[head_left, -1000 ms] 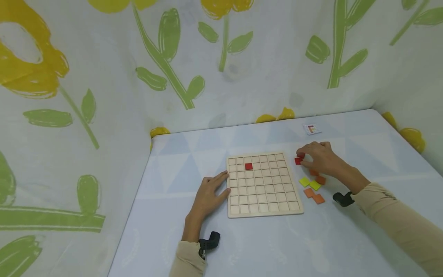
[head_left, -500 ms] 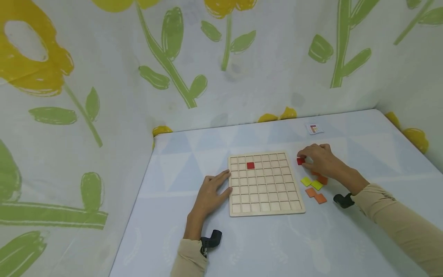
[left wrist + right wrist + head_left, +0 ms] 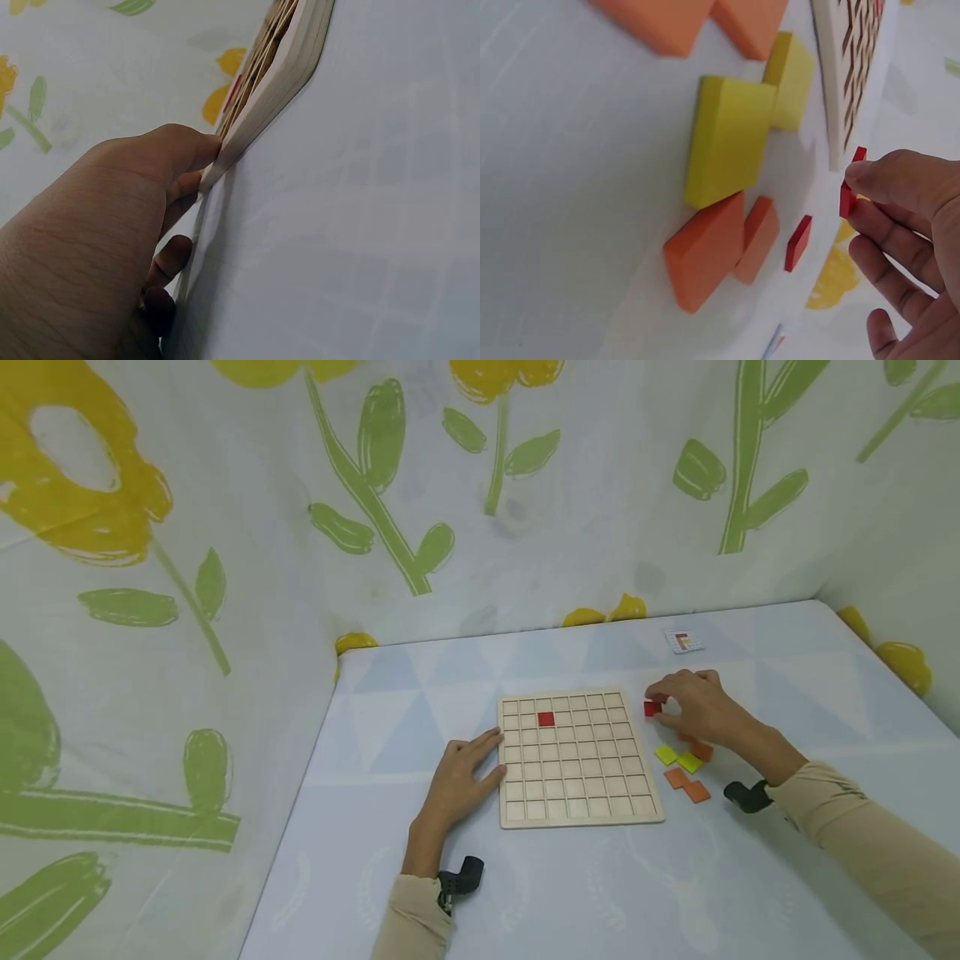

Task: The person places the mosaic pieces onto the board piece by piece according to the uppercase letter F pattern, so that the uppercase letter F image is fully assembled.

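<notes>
My right hand point(image 3: 693, 703) pinches a small red square tile point(image 3: 847, 200) between thumb and fingers, to the right of the wooden grid board point(image 3: 581, 821). A second red tile point(image 3: 799, 244) lies on the table below that hand. One more red tile point(image 3: 546, 719) fills a square near the board's top edge. My left hand point(image 3: 459, 779) rests at the board's left edge, fingers extended; in the left wrist view its thumb point(image 3: 196, 150) touches the wooden side.
Right of the board lie two yellow tiles point(image 3: 666, 755) and several orange tiles point(image 3: 697, 791), some partly hidden by the right hand. A small card with a coloured grid pattern point(image 3: 684, 642) is farther back. A flower-printed cloth point(image 3: 255, 527) surrounds the table.
Two red tiles showed apart at the right fingertips a second ago; now one shows there. The right hand has barely moved. The left hand stays at the board while the head view shifts slightly.
</notes>
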Demonstrator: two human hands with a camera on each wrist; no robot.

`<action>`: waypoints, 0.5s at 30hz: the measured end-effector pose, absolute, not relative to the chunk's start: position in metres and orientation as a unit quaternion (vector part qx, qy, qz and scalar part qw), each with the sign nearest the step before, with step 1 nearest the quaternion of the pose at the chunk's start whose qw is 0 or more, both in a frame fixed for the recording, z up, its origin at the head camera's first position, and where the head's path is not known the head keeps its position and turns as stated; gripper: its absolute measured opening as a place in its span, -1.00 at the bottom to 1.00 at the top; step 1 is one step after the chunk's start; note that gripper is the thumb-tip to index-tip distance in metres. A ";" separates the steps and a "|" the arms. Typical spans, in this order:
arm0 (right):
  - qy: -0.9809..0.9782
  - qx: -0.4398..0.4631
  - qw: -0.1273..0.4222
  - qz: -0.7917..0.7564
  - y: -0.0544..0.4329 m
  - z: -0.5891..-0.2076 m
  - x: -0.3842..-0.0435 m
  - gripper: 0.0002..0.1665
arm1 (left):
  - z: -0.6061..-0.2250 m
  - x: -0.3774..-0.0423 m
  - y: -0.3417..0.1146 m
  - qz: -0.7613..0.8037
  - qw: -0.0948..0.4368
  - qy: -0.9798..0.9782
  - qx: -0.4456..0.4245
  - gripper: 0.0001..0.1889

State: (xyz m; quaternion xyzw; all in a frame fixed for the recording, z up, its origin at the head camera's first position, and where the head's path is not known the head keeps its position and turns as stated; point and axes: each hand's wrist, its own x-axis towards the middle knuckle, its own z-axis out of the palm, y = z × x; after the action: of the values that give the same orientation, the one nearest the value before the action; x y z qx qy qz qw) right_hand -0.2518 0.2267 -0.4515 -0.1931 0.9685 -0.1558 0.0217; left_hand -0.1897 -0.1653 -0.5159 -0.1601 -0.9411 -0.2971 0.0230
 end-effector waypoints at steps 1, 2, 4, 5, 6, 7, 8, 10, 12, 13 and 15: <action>0.968 -0.195 0.019 -0.156 0.225 -0.451 -0.251 -0.54 | -0.516 -0.190 -0.165 -0.297 0.022 -0.941 -0.161 -0.42; 0.968 -0.197 0.017 -0.156 0.224 -0.450 -0.251 -0.55 | -0.516 -0.190 -0.165 -0.295 0.021 -0.942 -0.160 -0.42; 0.967 -0.203 0.012 -0.156 0.220 -0.448 -0.250 -0.56 | -0.517 -0.191 -0.166 -0.294 0.020 -0.942 -0.161 -0.42; 0.966 -0.207 0.010 -0.156 0.218 -0.447 -0.249 -0.56 | -0.517 -0.191 -0.166 -0.294 0.020 -0.942 -0.162 -0.42; 0.965 -0.211 0.008 -0.156 0.216 -0.446 -0.248 -0.57 | -0.517 -0.191 -0.166 -0.292 0.021 -0.942 -0.163 -0.42; 0.964 -0.216 0.007 -0.156 0.215 -0.444 -0.248 -0.58 | -0.518 -0.191 -0.166 -0.290 0.022 -0.943 -0.162 -0.42; 0.963 -0.220 0.005 -0.159 0.213 -0.443 -0.247 -0.59 | -0.518 -0.191 -0.166 -0.290 0.024 -0.943 -0.162 -0.42; 0.959 -0.232 -0.003 -0.164 0.209 -0.440 -0.247 -0.60 | -0.518 -0.191 -0.166 -0.294 0.028 -0.942 -0.161 -0.42; 0.956 -0.242 -0.010 -0.167 0.207 -0.438 -0.247 -0.61 | -0.518 -0.190 -0.166 -0.295 0.035 -0.941 -0.163 -0.42; 0.954 -0.246 -0.013 -0.169 0.206 -0.437 -0.247 -0.61 | -0.519 -0.190 -0.166 -0.296 0.036 -0.940 -0.164 -0.42; 0.952 -0.254 -0.019 -0.172 0.203 -0.435 -0.247 -0.61 | -0.518 -0.190 -0.165 -0.300 0.038 -0.939 -0.166 -0.42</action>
State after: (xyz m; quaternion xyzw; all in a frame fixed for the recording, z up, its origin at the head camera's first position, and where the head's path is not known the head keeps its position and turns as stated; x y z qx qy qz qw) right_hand -0.2471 0.2032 -0.4347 -0.2536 0.9517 -0.1720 -0.0193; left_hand -0.1896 -0.1647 -0.5182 -0.1659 -0.9386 -0.3003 0.0376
